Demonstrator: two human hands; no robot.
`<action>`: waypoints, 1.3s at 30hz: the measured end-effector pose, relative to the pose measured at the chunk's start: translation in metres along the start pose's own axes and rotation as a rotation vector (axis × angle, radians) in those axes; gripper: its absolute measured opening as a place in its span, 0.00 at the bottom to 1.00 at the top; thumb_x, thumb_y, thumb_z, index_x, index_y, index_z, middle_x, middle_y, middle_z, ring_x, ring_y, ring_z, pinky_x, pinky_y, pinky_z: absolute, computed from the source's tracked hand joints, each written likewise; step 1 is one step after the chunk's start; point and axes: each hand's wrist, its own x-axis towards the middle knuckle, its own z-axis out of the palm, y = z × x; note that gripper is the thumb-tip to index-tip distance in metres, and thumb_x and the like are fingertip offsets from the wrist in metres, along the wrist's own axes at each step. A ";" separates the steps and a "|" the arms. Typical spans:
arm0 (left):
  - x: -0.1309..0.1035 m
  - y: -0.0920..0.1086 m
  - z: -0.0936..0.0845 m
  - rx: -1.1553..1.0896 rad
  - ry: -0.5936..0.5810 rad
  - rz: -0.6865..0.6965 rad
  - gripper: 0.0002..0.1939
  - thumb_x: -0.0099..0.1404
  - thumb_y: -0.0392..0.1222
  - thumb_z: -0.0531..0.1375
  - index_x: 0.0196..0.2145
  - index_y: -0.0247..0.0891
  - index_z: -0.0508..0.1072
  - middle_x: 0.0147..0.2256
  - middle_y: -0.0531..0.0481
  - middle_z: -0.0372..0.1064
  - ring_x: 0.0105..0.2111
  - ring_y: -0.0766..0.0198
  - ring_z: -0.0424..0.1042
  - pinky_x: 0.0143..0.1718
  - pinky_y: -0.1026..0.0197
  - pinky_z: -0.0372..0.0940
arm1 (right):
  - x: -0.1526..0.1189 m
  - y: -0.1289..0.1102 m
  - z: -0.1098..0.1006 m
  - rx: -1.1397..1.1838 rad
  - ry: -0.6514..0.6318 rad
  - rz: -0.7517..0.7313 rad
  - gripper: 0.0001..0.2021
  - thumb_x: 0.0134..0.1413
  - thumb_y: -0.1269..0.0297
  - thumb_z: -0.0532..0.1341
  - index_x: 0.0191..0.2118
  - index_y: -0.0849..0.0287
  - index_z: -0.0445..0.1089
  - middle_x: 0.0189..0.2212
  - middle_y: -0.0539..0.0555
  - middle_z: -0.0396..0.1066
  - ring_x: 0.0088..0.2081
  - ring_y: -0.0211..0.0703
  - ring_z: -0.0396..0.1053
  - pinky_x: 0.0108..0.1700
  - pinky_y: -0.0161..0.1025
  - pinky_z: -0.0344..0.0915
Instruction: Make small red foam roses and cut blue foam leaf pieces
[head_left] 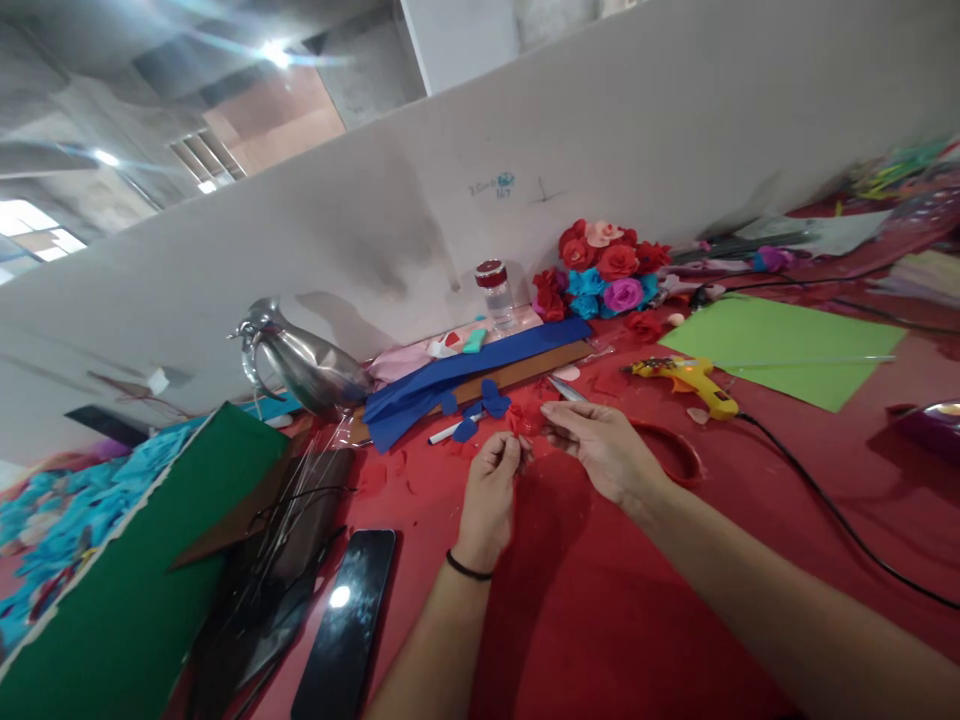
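Observation:
My left hand (pixel 489 495), with a black band at the wrist, pinches a small red paper flower (pixel 516 416) upright between thumb and fingers. Just to its right, the fingers of my right hand (pixel 604 450) are pressed together beside the flower. A red paper petal (pixel 534 412) shows at those fingertips, hard to separate from the red table. Under my right hand lies a pair of scissors, its blades (pixel 566 388) poking out behind and its red handle (pixel 694 460) beside the wrist. Blue paper petals (pixel 493 400) and a white marker (pixel 446 431) lie behind my left hand.
A yellow glue gun (pixel 694 382) with a black cord rests at right, near green paper (pixel 795 345). A paper-flower bouquet (pixel 619 265), a jar (pixel 495 295) and a metal jug (pixel 300 355) stand along the wall. A phone (pixel 349 620) lies at left by a green board (pixel 150 570).

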 end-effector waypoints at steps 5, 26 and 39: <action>0.003 -0.009 0.000 0.032 0.073 0.010 0.16 0.55 0.53 0.62 0.26 0.37 0.66 0.26 0.54 0.62 0.28 0.68 0.59 0.33 0.65 0.57 | -0.002 0.001 0.001 0.054 0.005 0.017 0.09 0.31 0.63 0.73 0.23 0.59 0.77 0.22 0.50 0.74 0.26 0.35 0.69 0.34 0.36 0.66; 0.003 -0.011 0.002 -0.081 0.093 -0.074 0.14 0.51 0.51 0.65 0.26 0.36 0.70 0.24 0.54 0.67 0.27 0.68 0.65 0.34 0.63 0.61 | -0.007 0.007 0.004 0.066 -0.028 0.002 0.08 0.32 0.61 0.72 0.24 0.58 0.77 0.25 0.52 0.75 0.27 0.37 0.69 0.36 0.39 0.68; 0.002 -0.008 0.004 -0.145 0.053 -0.074 0.13 0.50 0.48 0.66 0.24 0.36 0.71 0.24 0.54 0.68 0.28 0.67 0.66 0.37 0.62 0.60 | -0.009 0.003 0.007 0.097 -0.042 0.028 0.11 0.29 0.61 0.74 0.23 0.59 0.77 0.22 0.49 0.74 0.25 0.34 0.67 0.35 0.37 0.68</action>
